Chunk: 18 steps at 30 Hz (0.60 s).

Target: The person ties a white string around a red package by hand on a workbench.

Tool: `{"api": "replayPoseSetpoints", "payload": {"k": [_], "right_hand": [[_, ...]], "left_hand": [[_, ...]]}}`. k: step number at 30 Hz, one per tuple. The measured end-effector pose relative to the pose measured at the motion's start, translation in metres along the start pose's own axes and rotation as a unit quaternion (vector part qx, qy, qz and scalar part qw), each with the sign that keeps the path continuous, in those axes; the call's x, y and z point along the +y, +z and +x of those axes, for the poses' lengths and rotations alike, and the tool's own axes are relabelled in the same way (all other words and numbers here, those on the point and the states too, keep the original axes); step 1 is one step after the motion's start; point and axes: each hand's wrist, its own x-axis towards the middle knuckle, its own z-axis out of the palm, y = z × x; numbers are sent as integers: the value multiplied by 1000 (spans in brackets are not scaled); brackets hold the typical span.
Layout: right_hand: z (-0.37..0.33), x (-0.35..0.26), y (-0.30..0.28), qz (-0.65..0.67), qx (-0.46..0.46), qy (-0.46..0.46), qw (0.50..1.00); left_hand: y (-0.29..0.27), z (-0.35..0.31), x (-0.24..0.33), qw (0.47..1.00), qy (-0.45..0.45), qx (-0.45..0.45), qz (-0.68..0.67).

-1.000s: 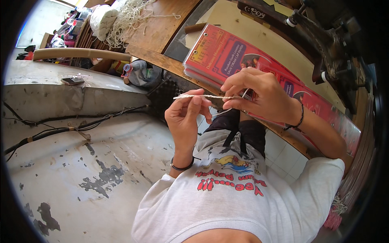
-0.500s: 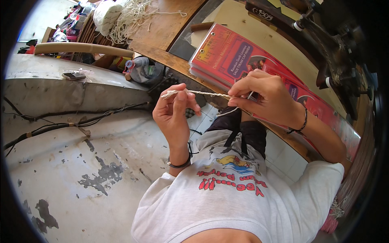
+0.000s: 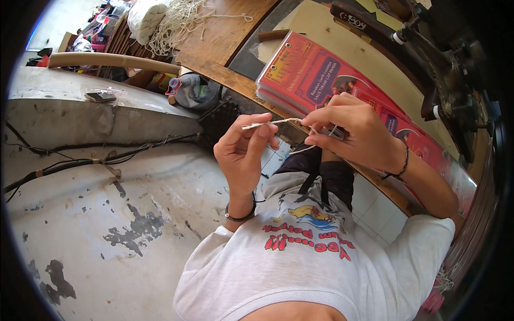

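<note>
A thin white twisted cord (image 3: 289, 120) runs between my two hands above my lap. My left hand (image 3: 243, 144) pinches it between thumb and fingers, with a short end sticking out to the left. At the other side my right hand (image 3: 356, 128) is closed on the cord at the fingertips, and a loose tail hangs below those fingers. Part of the cord is hidden inside the right hand. Just beyond that hand lies a stack of red printed plastic sheets (image 3: 292, 61) with metal eyelets at the corner.
A wooden table (image 3: 225, 32) bears a heap of white cord (image 3: 179, 27). Dark machinery (image 3: 455, 69) stands at the right. To the left are a peeling white surface (image 3: 101, 182), black cables (image 3: 80, 158), a phone (image 3: 100, 97) and a cardboard tube (image 3: 112, 61).
My left hand has moved right, toward my right hand, shortening the stretch of cord between them. The right hand has barely moved and keeps its hold.
</note>
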Motion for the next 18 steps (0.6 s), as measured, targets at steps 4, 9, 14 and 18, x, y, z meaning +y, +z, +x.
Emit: {"api": "replayPoseSetpoints", "payload": {"k": [4,9,14,18], "right_hand": [[0,1,0,2,20,-18,1000],[2,4,-3,9,53,-35,998],[0,7,-1,38,5,-36,999],[-2,3,-2,74,7,10,997]], "left_hand": [[5,3,-1,1000,20,-12,5],[8,3,0,993,25,-110,25],[21,-2,3,994,-33,-105,-6],[28,-1,1,995,-29,-96,-1]]}}
